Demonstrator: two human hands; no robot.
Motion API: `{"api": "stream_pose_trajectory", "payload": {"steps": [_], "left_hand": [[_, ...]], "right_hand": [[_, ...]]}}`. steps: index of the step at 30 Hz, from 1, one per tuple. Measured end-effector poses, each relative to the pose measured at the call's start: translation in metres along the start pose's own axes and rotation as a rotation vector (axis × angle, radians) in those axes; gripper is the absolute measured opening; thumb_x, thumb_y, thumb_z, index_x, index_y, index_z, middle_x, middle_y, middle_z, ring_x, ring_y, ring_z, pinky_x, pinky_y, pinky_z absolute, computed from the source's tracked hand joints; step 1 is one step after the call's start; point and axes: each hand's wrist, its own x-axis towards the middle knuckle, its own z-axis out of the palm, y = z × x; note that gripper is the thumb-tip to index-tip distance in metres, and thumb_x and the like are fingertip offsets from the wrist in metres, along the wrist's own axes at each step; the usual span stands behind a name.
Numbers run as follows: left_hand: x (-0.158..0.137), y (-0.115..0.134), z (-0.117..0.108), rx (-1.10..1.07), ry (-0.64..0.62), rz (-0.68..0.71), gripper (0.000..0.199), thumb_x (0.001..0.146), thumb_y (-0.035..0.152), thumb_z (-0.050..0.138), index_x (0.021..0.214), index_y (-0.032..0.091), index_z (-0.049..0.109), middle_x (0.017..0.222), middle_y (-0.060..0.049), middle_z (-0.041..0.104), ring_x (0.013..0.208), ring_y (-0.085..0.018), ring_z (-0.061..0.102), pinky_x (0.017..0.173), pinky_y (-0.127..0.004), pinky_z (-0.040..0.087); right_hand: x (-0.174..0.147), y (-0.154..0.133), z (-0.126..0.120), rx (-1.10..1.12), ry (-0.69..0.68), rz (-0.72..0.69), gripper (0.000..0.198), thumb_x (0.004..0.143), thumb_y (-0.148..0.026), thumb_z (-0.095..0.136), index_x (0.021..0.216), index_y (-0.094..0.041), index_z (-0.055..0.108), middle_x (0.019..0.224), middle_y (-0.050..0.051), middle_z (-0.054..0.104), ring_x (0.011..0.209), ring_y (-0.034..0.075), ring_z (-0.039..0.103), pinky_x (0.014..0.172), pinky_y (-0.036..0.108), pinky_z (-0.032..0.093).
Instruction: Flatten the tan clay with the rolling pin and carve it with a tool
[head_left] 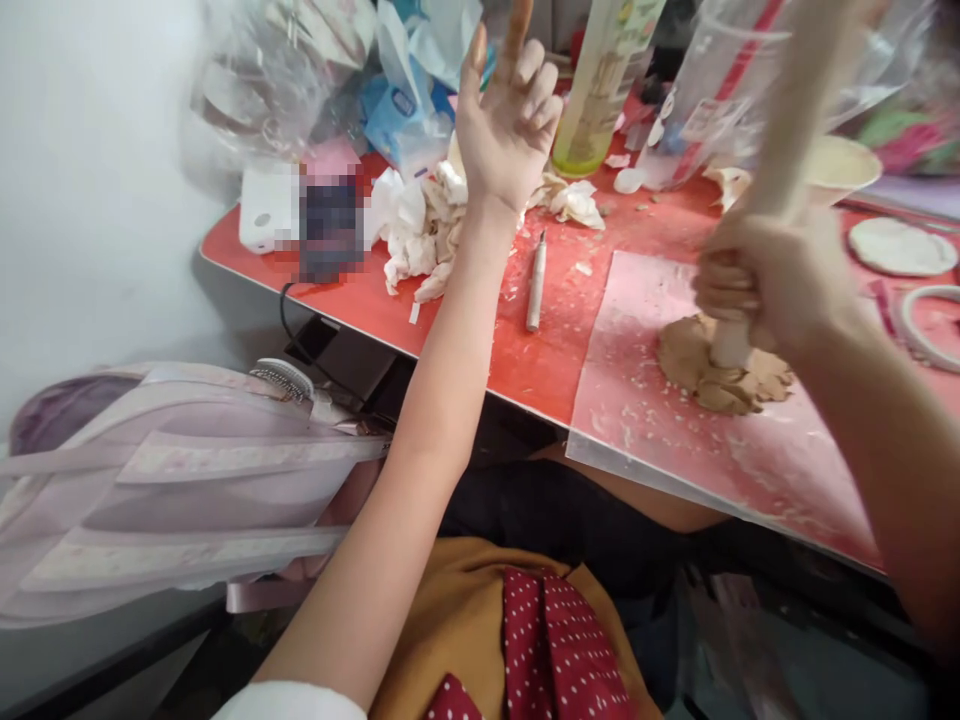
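Gripping a thick stick [799,120] nearly upright in the right hand [784,265], curled tight, perhaps to push hard into brown clay [682,355] on a clear sheet [619,400], likely for less mess. Holding up the left hand [506,135], empty, half spread, maybe because of mucky fingers [516,35].

across the middle and right of the frame, a red tabletop [555,380], scattered with pale flakes [583,269]. at its left end, in the upper left, a white box [264,212]; farther right, a heap of crumpled tissues [412,250]. near the centre, a slim pen-like tool [536,290], lying flat; above, an upright bottle [581,140]. at right, a translucent sheet [622,400], overhanging the near edge. by the right border, a white disc [902,247] and a ring [907,318].
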Motion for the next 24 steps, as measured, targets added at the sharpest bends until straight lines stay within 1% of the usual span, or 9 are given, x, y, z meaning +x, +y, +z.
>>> {"api": "stream_pose_trajectory", "payload": {"steps": [2, 3, 8, 11, 13, 16, 19, 21, 24], "left_hand": [[-0.002, -0.001, 0.003, -0.055, -0.08, -0.031, 0.05, 0.098, 0.036, 0.016, 0.083, 0.022, 0.062, 0.057, 0.003, 0.033, 0.042, -0.008, 0.033, 0.041, -0.018, 0.027], [-0.002, -0.002, 0.003, -0.096, -0.116, -0.044, 0.05, 0.098, 0.035, 0.016, 0.082, 0.024, 0.062, 0.056, 0.003, 0.035, 0.043, -0.009, 0.03, 0.041, -0.019, 0.028], [0.001, -0.008, 0.002, -0.238, -0.159, -0.168, 0.05, 0.098, 0.039, 0.018, 0.081, 0.021, 0.062, 0.053, 0.003, 0.037, 0.04, -0.007, 0.032, 0.039, -0.018, 0.029], [-0.001, -0.012, 0.007, -0.261, -0.18, -0.253, 0.04, 0.095, 0.04, 0.03, 0.081, 0.022, 0.063, 0.051, 0.003, 0.041, 0.038, -0.008, 0.034, 0.036, -0.019, 0.031], [-0.003, -0.014, 0.012, -0.228, -0.149, -0.295, 0.032, 0.091, 0.04, 0.036, 0.081, 0.025, 0.063, 0.049, 0.002, 0.043, 0.037, -0.009, 0.036, 0.034, -0.021, 0.032], [-0.006, -0.015, 0.017, -0.177, -0.083, -0.355, 0.026, 0.087, 0.042, 0.042, 0.082, 0.03, 0.064, 0.046, 0.002, 0.045, 0.037, -0.011, 0.04, 0.034, -0.021, 0.035], [-0.007, -0.017, 0.018, -0.195, -0.084, -0.367, 0.024, 0.086, 0.042, 0.043, 0.086, 0.031, 0.064, 0.045, 0.003, 0.046, 0.035, -0.011, 0.04, 0.034, -0.022, 0.035], [-0.006, -0.018, 0.018, -0.232, -0.102, -0.362, 0.022, 0.085, 0.04, 0.044, 0.091, 0.032, 0.063, 0.045, 0.003, 0.047, 0.035, -0.011, 0.039, 0.034, -0.022, 0.034], [-0.007, -0.017, 0.019, -0.271, -0.107, -0.34, 0.021, 0.085, 0.038, 0.044, 0.097, 0.034, 0.061, 0.044, 0.005, 0.046, 0.035, -0.012, 0.036, 0.034, -0.023, 0.03]], "right_hand": [[-0.001, -0.003, 0.003, -0.032, -0.031, 0.096, 0.029, 0.059, -0.001, 0.056, 0.041, -0.018, 0.04, 0.031, -0.006, 0.035, 0.023, 0.002, 0.029, 0.033, 0.022, 0.008], [-0.005, -0.006, 0.003, -0.008, -0.021, 0.095, 0.027, 0.059, -0.003, 0.056, 0.043, -0.018, 0.041, 0.031, -0.006, 0.035, 0.024, 0.003, 0.029, 0.032, 0.021, 0.01], [-0.036, -0.033, -0.015, 0.196, 0.069, -0.184, 0.022, 0.057, -0.012, 0.058, 0.049, -0.021, 0.04, 0.033, -0.01, 0.028, 0.025, 0.003, 0.02, 0.027, 0.02, 0.012], [-0.037, -0.039, -0.02, 0.223, 0.008, -0.287, 0.023, 0.059, -0.015, 0.056, 0.05, -0.021, 0.036, 0.034, -0.01, 0.026, 0.026, 0.004, 0.018, 0.026, 0.019, 0.012], [-0.03, -0.035, -0.02, 0.202, -0.095, -0.257, 0.024, 0.06, -0.017, 0.057, 0.051, -0.021, 0.036, 0.034, -0.01, 0.026, 0.026, 0.003, 0.018, 0.027, 0.018, 0.014], [-0.018, -0.022, -0.019, 0.115, -0.263, -0.12, 0.024, 0.061, -0.018, 0.06, 0.05, -0.021, 0.038, 0.036, -0.009, 0.031, 0.029, 0.004, 0.023, 0.03, 0.018, 0.017], [-0.009, -0.012, -0.018, 0.031, -0.319, -0.01, 0.025, 0.062, -0.02, 0.061, 0.049, -0.021, 0.039, 0.037, -0.008, 0.031, 0.031, 0.005, 0.025, 0.033, 0.021, 0.018], [-0.008, -0.007, -0.014, 0.011, -0.191, -0.04, 0.027, 0.066, -0.02, 0.059, 0.05, -0.021, 0.037, 0.038, -0.008, 0.029, 0.032, 0.005, 0.023, 0.033, 0.022, 0.017], [-0.017, 0.002, -0.004, -0.042, 0.237, -0.223, 0.03, 0.074, -0.021, 0.056, 0.053, -0.022, 0.035, 0.044, -0.007, 0.031, 0.036, 0.006, 0.024, 0.036, 0.024, 0.02]]}}
